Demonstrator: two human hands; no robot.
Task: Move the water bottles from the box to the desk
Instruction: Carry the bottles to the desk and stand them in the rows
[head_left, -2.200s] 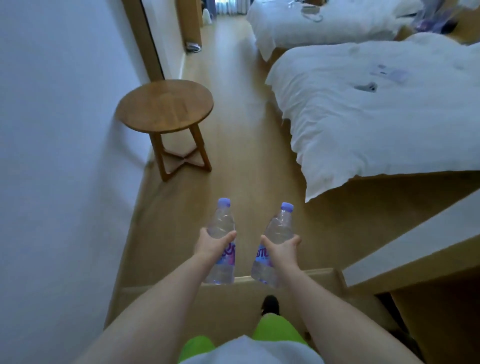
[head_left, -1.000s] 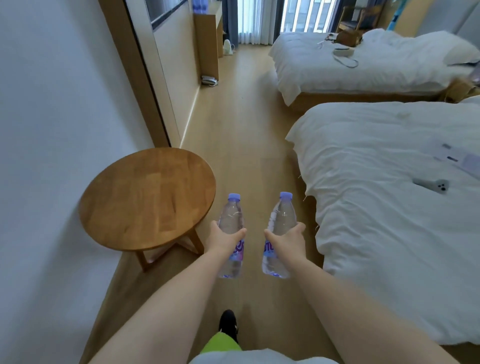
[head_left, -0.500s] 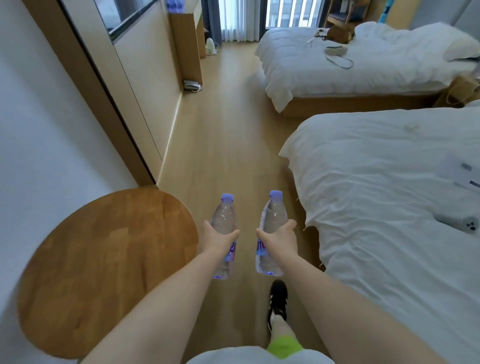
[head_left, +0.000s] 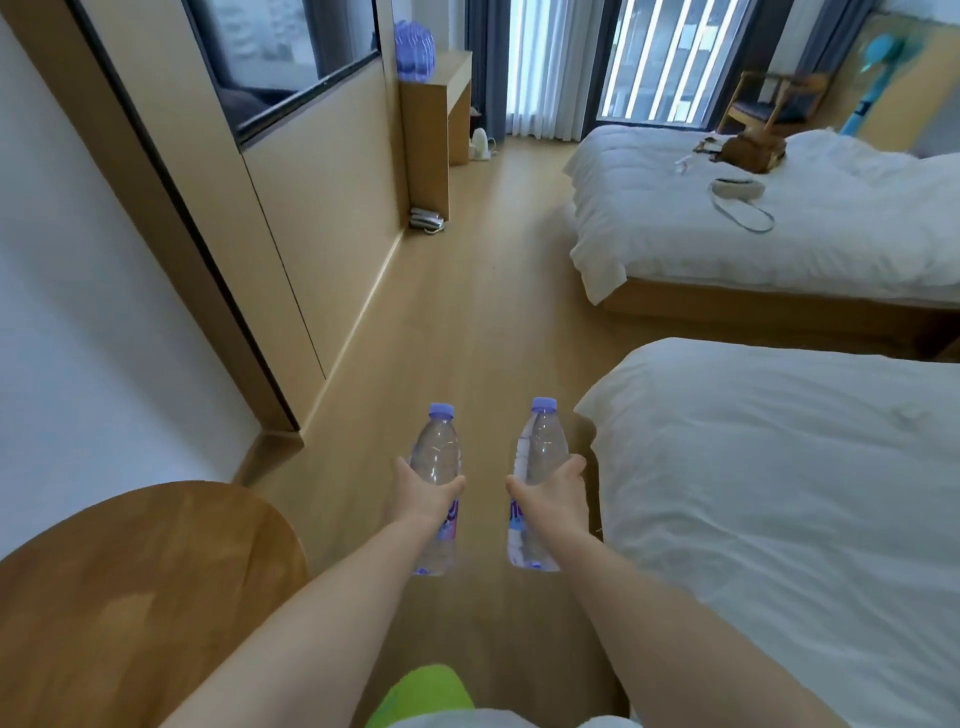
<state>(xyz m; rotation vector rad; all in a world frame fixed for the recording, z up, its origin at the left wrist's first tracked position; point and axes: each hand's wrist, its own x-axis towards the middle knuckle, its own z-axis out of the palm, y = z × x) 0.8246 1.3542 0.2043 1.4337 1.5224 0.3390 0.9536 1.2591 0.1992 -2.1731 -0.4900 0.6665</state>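
Observation:
My left hand (head_left: 423, 496) grips a clear water bottle (head_left: 436, 452) with a purple cap, held upright over the wooden floor. My right hand (head_left: 553, 493) grips a second clear water bottle (head_left: 540, 447) of the same kind, upright beside the first. Both arms stretch forward at waist height. Far ahead on the left stands a wooden desk (head_left: 447, 104) against the wall, with a cluster of purple-capped bottles (head_left: 414, 51) on its top. The box is out of view.
A round wooden side table (head_left: 140, 592) sits close at my lower left. Two white beds, a near bed (head_left: 779, 493) and a far bed (head_left: 753, 223), line the right side. A wood-floor aisle (head_left: 467, 312) runs between the wall panel and the beds.
The view has advanced down the aisle: the round table slid to the lower left, the near bed came alongside, and the far desk came into sight. Both hands still hold their bottles upright.

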